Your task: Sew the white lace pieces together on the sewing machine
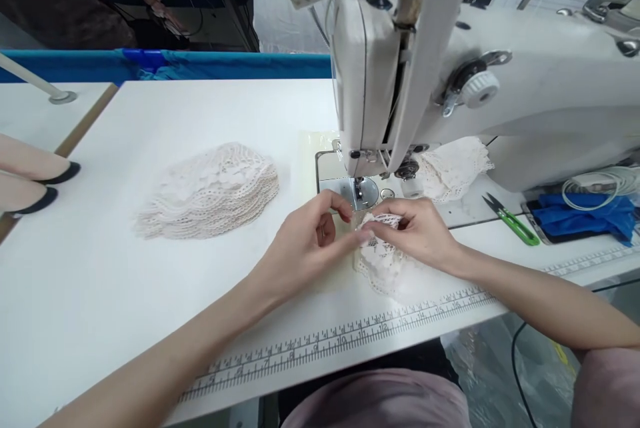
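Just in front of the sewing machine's needle area [359,189], my right hand [417,231] pinches a small piece of cream lace [383,261] between thumb and fingers. The lace hangs down toward the table's front edge. My left hand [313,235] is at the lace's left side, its thumb reaching to the edge by my right thumb. Its index finger is bent and apart from the thumb, with the other fingers curled. To the left lies a layered stack of cream lace pieces [215,191]. Another lace piece [453,168] lies behind the needle, under the machine arm.
Green-handled thread snips [513,220] lie right of the machine bed, beside a blue cloth [585,215] on a dark flat object. A printed ruler strip [340,341] runs along the front edge. Two pale rounded shapes with black ends [35,178] jut in at left. People stand beyond the table.
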Tool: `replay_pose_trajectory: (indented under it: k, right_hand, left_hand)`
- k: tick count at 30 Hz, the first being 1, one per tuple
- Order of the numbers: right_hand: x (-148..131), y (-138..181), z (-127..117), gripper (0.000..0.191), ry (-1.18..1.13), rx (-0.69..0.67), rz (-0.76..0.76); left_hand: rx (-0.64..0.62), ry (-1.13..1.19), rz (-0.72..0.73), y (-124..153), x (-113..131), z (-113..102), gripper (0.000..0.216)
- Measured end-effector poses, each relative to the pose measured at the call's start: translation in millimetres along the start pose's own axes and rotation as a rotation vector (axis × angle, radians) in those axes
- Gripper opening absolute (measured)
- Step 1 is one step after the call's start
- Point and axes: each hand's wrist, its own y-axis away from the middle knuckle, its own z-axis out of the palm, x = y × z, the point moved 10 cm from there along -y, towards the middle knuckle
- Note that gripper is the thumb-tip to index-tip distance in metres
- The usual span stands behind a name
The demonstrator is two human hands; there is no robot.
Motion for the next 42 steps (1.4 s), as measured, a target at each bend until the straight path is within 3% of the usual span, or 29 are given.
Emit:
replay_pose_trajectory:
  k: [2,9,11,14,18,21,29,42]
  right_hand:
    - [-1,1,0,0.011,0.022,0.003,-0.014]
    - [-6,4,0,0.019,0.032,-0.011,-0.087]
    - [-13,5,-3,0.013,0.063,0.015,-0.155]
    - [-25,8,-4,0.005,0.125,0.032,-0.284]
    - [-33,15,0,0.013,0.203,0.028,-0.386]
    - [-33,16,1,0.019,0.255,0.021,-0.398]
    - [-36,16,1,0.014,0.266,-0.006,-0.411]
    - [-35,17,5,0.017,0.243,-0.031,-0.429]
  left_hand:
    - [0.024,-0.016,-0.033,3,1,3,0.029]
    - [0.035,0.158,-0.148,5,-11,0,0.007]
    - [0.054,0.155,-0.093,5,-7,-3,0.007]
    - [0.131,-0.062,0.079,7,9,-9,0.012]
    - [0.286,-0.464,0.441,22,39,-8,0.01]
    - [0.332,-0.587,0.612,32,49,-4,0.011]
    - [0.331,-0.618,0.712,33,55,0,0.016]
    - [0.309,-0.643,0.734,34,55,3,0.015]
